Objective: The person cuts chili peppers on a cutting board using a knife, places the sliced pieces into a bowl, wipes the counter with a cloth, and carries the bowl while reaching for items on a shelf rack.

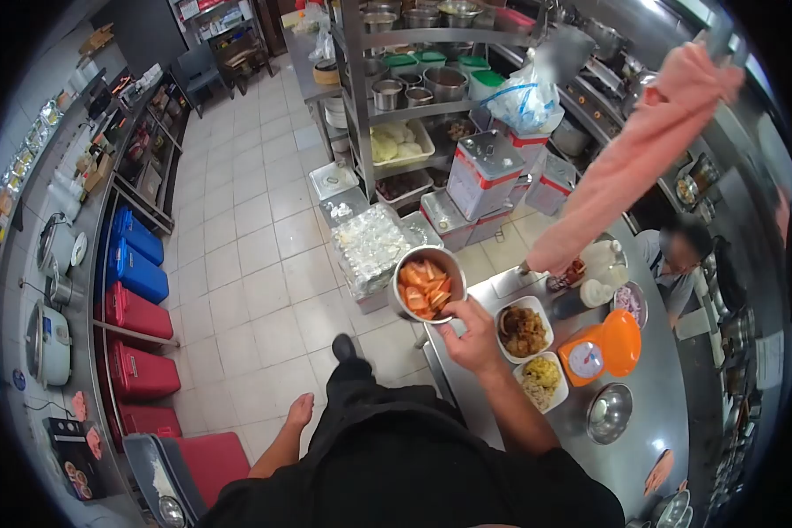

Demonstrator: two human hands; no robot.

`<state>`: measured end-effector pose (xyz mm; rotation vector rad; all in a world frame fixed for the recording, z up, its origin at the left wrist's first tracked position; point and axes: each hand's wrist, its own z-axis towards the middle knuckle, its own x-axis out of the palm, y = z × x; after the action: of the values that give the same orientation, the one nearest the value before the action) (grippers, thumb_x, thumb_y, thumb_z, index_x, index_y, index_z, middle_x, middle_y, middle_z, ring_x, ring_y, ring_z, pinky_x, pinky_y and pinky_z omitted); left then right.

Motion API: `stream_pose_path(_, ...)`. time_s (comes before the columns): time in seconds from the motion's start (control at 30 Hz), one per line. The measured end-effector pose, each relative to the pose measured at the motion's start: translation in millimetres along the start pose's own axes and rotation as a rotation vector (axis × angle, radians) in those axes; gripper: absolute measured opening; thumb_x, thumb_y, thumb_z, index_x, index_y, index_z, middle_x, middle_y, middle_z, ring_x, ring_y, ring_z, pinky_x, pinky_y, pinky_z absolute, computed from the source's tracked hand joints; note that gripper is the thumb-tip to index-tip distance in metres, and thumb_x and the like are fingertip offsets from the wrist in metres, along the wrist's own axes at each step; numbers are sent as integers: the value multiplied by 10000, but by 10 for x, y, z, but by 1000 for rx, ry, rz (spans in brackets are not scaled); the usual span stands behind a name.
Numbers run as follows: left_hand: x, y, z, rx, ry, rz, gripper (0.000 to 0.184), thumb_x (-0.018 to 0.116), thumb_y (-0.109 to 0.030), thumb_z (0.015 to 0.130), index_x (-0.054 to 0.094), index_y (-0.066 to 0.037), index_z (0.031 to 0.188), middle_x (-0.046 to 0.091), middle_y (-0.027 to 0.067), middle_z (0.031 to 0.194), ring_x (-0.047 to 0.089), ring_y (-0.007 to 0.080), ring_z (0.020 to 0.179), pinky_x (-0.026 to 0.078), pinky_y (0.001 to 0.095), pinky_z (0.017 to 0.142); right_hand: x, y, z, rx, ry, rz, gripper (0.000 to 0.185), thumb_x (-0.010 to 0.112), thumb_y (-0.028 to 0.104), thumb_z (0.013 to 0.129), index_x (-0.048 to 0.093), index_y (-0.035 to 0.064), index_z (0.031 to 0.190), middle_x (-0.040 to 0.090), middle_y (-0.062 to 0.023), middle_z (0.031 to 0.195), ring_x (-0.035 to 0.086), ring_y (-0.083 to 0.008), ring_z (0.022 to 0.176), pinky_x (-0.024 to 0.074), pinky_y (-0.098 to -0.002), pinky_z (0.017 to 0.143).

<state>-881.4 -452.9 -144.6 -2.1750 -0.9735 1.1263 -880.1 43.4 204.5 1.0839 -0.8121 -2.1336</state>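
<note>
A round metal pot (398,304) with chopped orange-red pieces (426,287) inside is held by its rim in my right hand (472,335), the thumb at the near edge. It hangs above the floor by the steel table's corner. My left hand (301,410) is low beside my leg, partly seen; whether its fingers are apart or closed is unclear. Right of the pot, on the table (647,396), stand a white dish of brown food (524,331), a dish of yellow and pale food (540,382), an orange scale (587,358) and a metal bowl (609,414).
Foil-covered trays (371,248) and metal tins (486,176) stand ahead near a shelf rack (357,114). A pink cloth (625,167) hangs over the table. Another person (675,255) is beyond it. Red bins (141,365) and blue bins (139,268) line the left counter.
</note>
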Motion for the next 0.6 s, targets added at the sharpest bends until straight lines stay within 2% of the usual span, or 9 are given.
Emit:
stream_pose_path(0.07,-33,26,296,11,13,50,566,444,-484,1041,670,34,1063,691,159,898,660,292,894,515,397,868,105,-88,169,62,-37,-24,214,761,44,762,663,55,952,671,-140,903,676,-363,854,549,-413,728)
stream_pose_path(0.17,-306,-199,832,-1,98,72,557,434,-479,1038,674,24,1045,706,183,915,674,305,932,514,407,865,262,-227,450,97,-115,-86,207,774,25,764,667,31,941,682,-138,885,693,-318,812,552,-379,718)
stream_pose_path(0.23,-475,-220,1343,35,53,94,553,435,-478,1032,671,21,1000,705,197,904,674,319,918,508,426,847,344,-307,676,120,-162,-131,198,778,-2,770,669,8,935,686,-143,888,703,-278,779,554,-346,709)
stream_pose_path(0.37,-1030,-518,2295,75,74,110,577,434,-500,1028,678,22,1016,703,198,902,669,327,923,507,424,868,505,-290,1234,157,-272,-209,155,772,25,825,667,-4,935,676,-117,845,702,-230,762,557,-316,683)
stream_pose_path(0.4,-1156,-619,2559,106,67,109,581,434,-504,1029,677,23,1024,702,197,906,666,327,923,507,422,870,568,-287,1410,116,-302,-224,134,756,40,864,655,-9,937,657,-70,808,673,-154,751,532,-278,656)
stream_pose_path(0.43,-1254,-751,2793,136,62,106,585,433,-508,1029,676,23,1033,702,196,911,664,327,923,507,420,873,616,-297,1596,157,-302,-179,150,765,48,854,653,-10,932,668,-81,800,674,-167,720,535,-291,647)
stream_pose_path(0.5,-1476,-1033,3162,152,22,105,595,440,-514,1030,675,30,1082,697,192,938,652,320,911,506,420,876,672,-318,2002,237,-300,-82,181,784,66,833,647,-13,922,691,-103,782,676,-192,658,539,-317,630)
stream_pose_path(0.53,-1648,-1213,3344,117,87,171,603,454,-508,1035,650,36,1208,701,182,999,650,281,914,515,404,878,676,-289,2230,236,-296,-74,175,780,70,842,645,-11,918,686,-87,759,656,-165,640,525,-304,608)
stream_pose_path(0.6,-1744,-1634,3408,31,4,-41,603,464,-503,1035,630,30,1262,702,175,1023,650,250,915,524,382,858,661,-244,2790,210,-296,-48,165,774,79,860,643,-8,910,676,-55,713,616,-110,604,496,-279,564)
